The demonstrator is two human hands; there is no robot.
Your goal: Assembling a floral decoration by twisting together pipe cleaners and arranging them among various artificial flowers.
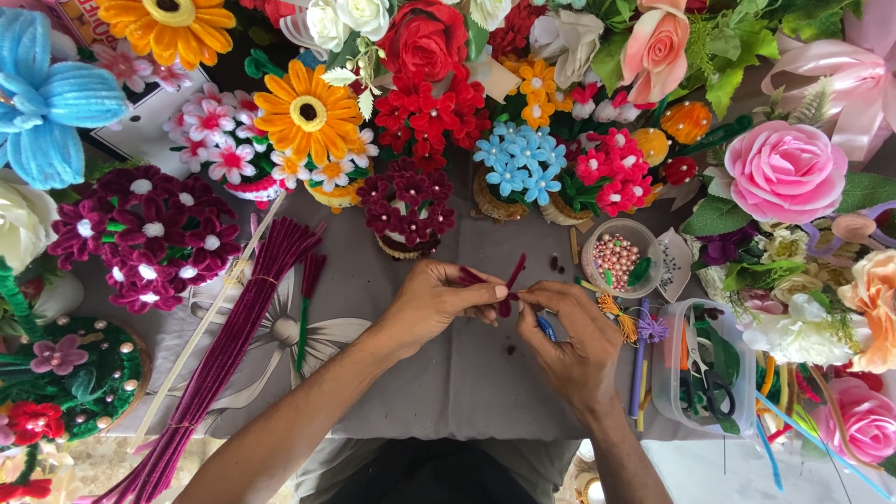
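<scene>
Grey cloth (467,373) lies bare between crowding flowers where both hands (509,303) pinch, seemingly, one maroon pipe cleaner (512,277).

We note a grey table (448,383): maroon stems (224,359) left of the bead bowl (621,257), tub (705,369) below it.

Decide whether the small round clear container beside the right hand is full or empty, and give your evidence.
Partly full: the clear container holds pinkish beads and a green piece, with bare bottom showing beside them.

Grey cloth-covered table (448,392), even daylight, pale floor (747,467) below.
</scene>
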